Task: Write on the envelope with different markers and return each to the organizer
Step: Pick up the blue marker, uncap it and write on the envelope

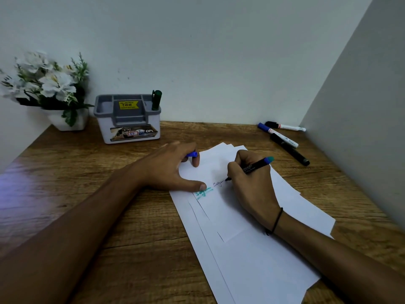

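Note:
Several white envelopes [252,249] lie fanned on the wooden desk [87,172]. My right hand [252,187] grips a black marker [256,166] with a blue end, its tip touching the top envelope beside a small dark handwritten word [219,183]. A green scribble [204,192] sits just left of that word. My left hand [173,167] presses its thumb on the envelope's edge and holds a blue cap [192,154] under its fingers. The grey and white organizer [128,119] stands at the back with a green marker [156,100] upright in its right slot.
Three more markers lie at the back right: a black-capped white one [285,126], a blue-capped white one [277,134] and a black one [290,152]. A white pot of white flowers [48,88] stands back left. Walls close in behind and on the right.

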